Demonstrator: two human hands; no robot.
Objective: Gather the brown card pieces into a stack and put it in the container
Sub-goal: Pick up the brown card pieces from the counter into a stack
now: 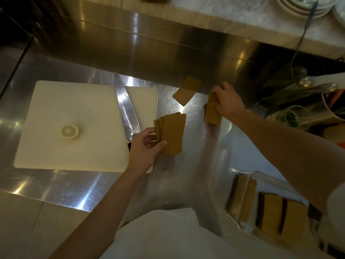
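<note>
My left hand (144, 144) is curled around a fanned bunch of brown cards (170, 134), thumb across the front, fingers behind; they are thin, flat, matte rectangles, slightly splayed at the top. My right hand (226, 100) is closed on a second small stack (212, 113), which stands on its edge against the steel counter (74, 186). One loose card (183, 97) lies flat on the counter between my hands, close to the steel back wall, which mirrors it. The counter is brushed metal, scuffed and shiny with glare. To the left sits a pale, smooth plastic cutting board (65, 109) with a cut round onion piece (70, 130) on it, and a broad polished knife (127, 109) lies across its right side. Near my right elbow a clear container (250, 186) holds more brown cards standing on edge. I can read no writing anywhere.
</note>
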